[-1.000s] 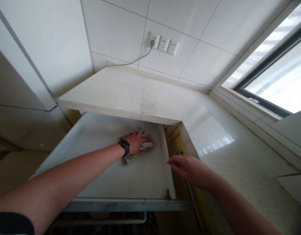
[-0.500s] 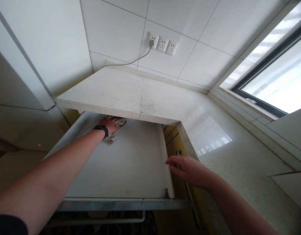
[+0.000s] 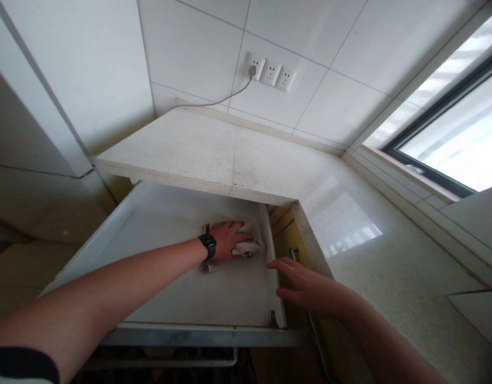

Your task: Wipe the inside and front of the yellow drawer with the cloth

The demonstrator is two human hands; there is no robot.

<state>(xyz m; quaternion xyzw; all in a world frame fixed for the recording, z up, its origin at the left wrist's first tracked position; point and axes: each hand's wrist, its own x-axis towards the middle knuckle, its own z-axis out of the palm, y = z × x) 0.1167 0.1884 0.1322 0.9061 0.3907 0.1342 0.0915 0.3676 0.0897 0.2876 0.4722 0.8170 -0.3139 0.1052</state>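
Observation:
My left hand, with a dark watch on the wrist, presses a crumpled light-coloured cloth onto the floor of a pulled-out white drawer. Its fingers bend over the cloth, which sticks out past the fingertips and beneath the wrist. The cloth lies near the drawer's right side wall. My right hand is at the top of that wall, fingers apart and holding nothing. Whether its fingertips touch the wall is hard to tell.
A pale stone countertop overhangs the drawer's far end and runs along the right. Yellow cabinet fronts with a metal handle stand right of the drawer. A plugged-in cable runs from the wall sockets. The window is at right.
My left hand has slid the cloth from the drawer's far left to its right side. My right hand has stayed about where it was, by the right side wall.

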